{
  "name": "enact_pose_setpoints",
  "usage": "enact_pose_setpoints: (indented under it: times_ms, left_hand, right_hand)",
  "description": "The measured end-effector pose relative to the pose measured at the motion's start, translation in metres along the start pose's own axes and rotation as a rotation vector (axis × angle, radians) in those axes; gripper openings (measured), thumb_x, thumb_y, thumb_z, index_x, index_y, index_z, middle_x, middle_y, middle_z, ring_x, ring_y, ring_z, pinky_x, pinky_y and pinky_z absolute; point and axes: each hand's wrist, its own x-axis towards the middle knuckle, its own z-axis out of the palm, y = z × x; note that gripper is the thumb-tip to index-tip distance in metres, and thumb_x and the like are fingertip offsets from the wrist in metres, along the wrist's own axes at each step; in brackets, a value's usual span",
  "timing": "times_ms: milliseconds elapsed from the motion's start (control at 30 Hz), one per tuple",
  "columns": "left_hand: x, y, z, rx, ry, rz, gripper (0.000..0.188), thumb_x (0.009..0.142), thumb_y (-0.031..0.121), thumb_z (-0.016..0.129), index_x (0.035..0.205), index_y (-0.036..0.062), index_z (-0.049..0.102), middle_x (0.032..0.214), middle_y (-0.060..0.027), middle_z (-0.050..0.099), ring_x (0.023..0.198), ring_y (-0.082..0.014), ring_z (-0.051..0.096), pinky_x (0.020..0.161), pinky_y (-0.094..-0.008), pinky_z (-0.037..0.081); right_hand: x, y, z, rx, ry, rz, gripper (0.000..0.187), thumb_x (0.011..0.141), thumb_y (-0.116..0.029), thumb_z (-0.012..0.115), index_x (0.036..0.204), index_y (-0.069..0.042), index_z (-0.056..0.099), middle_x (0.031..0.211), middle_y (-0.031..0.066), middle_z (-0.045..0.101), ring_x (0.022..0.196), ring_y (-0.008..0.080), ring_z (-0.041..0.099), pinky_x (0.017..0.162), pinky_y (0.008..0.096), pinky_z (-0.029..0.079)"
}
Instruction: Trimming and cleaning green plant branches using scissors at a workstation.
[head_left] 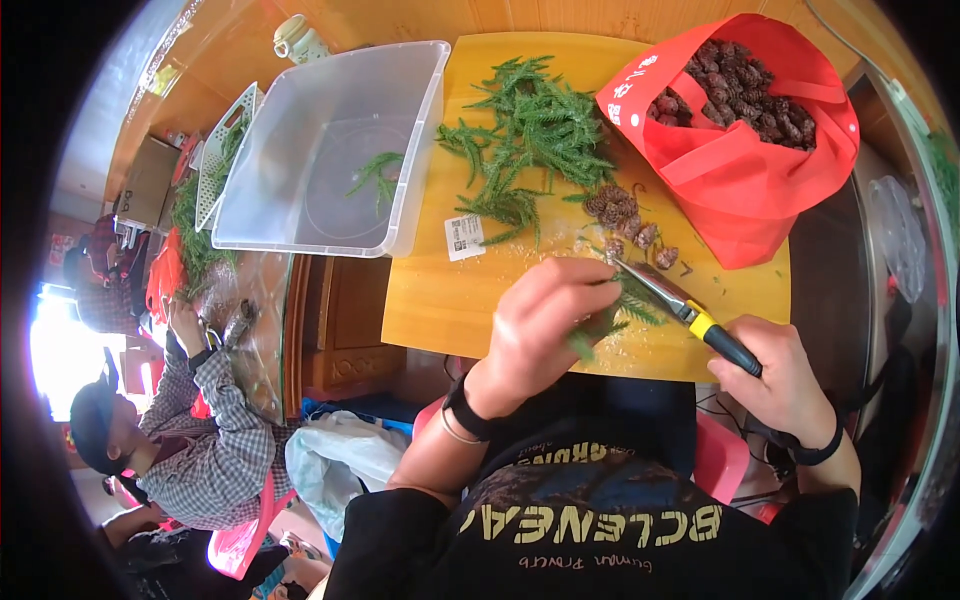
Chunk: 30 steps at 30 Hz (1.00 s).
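My right hand (770, 375) is closed round the black and yellow handles of a pair of pliers (704, 325). Their metal jaws reach left to my left hand (550, 315), meeting a small pine cone (613, 248) by its fingertips. My left fingers are pinched on a green artificial pine sprig (600, 325), whose needles hang below the hand. Whether the jaws grip the cone or a wire stem, I cannot tell. Just beyond lie several loose brown pine cones (612, 208), and a pile of green sprigs (540, 125) covers the far middle of the yellow table (430, 300).
A red bag (720, 190) full of pine cones stands at the far right. At the left is a clear plastic bin (300, 150) with one sprig inside. A white label (464, 238) lies near the piled sprigs. Farther left, another person (210, 430) works at a neighbouring table.
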Motion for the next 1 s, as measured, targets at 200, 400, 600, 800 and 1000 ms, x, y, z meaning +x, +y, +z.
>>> enact_pose_setpoints:
  times_ms: [200,400,600,800,1000]
  left_hand:
    - [-0.005,-0.005,-0.006,-1.136,-0.009,-0.698,0.021,0.071,-0.007,0.065,0.087,0.0020,0.055,0.095,-0.0110,0.059,0.077,-0.0146,0.060,0.063,-0.0265,0.049]
    - [-0.007,0.000,-0.005,-1.314,-0.034,-0.848,0.029,0.074,0.019,0.069,0.090,0.0060,0.049,0.090,-0.0137,0.055,0.058,-0.0090,0.050,0.048,-0.0185,0.040]
    - [-0.001,0.001,-0.005,-1.118,0.006,-0.795,0.027,0.070,0.009,0.070,0.088,0.0043,0.051,0.091,-0.0128,0.055,0.063,-0.0121,0.054,0.053,-0.0219,0.045]
    - [0.005,-0.001,-0.004,0.113,-0.036,0.101,0.026,0.062,-0.003,0.073,0.082,0.0013,0.057,0.086,-0.0112,0.063,0.079,-0.0221,0.061,0.067,-0.0294,0.049]
    - [-0.007,-0.011,-0.006,-0.715,0.090,-0.499,0.019,0.069,-0.005,0.064,0.085,0.0008,0.054,0.092,-0.0136,0.058,0.078,-0.0178,0.059,0.067,-0.0298,0.049]
  right_hand:
    - [0.007,0.013,0.001,0.030,0.086,-0.372,0.021,0.069,-0.013,0.067,0.081,0.002,0.058,0.075,0.0151,0.057,0.090,0.0389,0.054,0.080,0.0418,0.044]
    - [0.015,0.019,0.011,0.001,0.177,-0.546,0.023,0.065,-0.012,0.069,0.081,0.001,0.059,0.076,0.0134,0.058,0.087,0.0373,0.056,0.083,0.0419,0.044]
    - [0.012,0.028,0.015,-0.032,0.201,-0.478,0.014,0.068,-0.009,0.062,0.076,0.002,0.057,0.071,0.0125,0.055,0.076,0.0346,0.058,0.074,0.0386,0.047]
    - [0.001,0.009,0.016,0.242,0.071,-0.016,0.019,0.073,-0.012,0.066,0.076,0.003,0.055,0.072,0.0146,0.054,0.073,0.0345,0.055,0.072,0.0371,0.046]
    - [0.014,0.032,0.012,0.098,0.116,-0.401,0.030,0.074,-0.021,0.061,0.088,0.004,0.058,0.081,0.0141,0.058,0.101,0.0351,0.052,0.085,0.0396,0.042]
